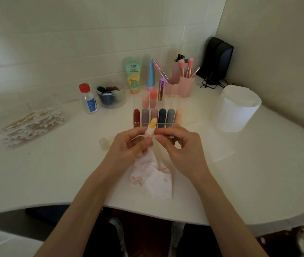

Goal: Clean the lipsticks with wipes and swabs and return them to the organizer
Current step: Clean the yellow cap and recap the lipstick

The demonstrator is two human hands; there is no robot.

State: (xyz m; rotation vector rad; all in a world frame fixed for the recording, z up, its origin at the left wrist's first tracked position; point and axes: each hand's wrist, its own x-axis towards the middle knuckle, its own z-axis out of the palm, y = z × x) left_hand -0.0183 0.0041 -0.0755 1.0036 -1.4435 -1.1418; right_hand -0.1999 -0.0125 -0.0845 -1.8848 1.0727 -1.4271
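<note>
Partly hidden | lipstick base, left hand | swab blurred, right hand

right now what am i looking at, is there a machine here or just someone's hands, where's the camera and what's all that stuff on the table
There is no machine. These are a person's two bare hands, filmed by one camera worn on the head, looking down at a white table. The left hand holds a yellow lipstick upright. The right hand pinches a cotton swab laid across its lower part. Under the hands lies a stained wipe. Behind them a clear organizer holds a row of lipsticks. To the left lie a pile of swabs and a red-capped bottle. To the right stands a white roll.
</note>
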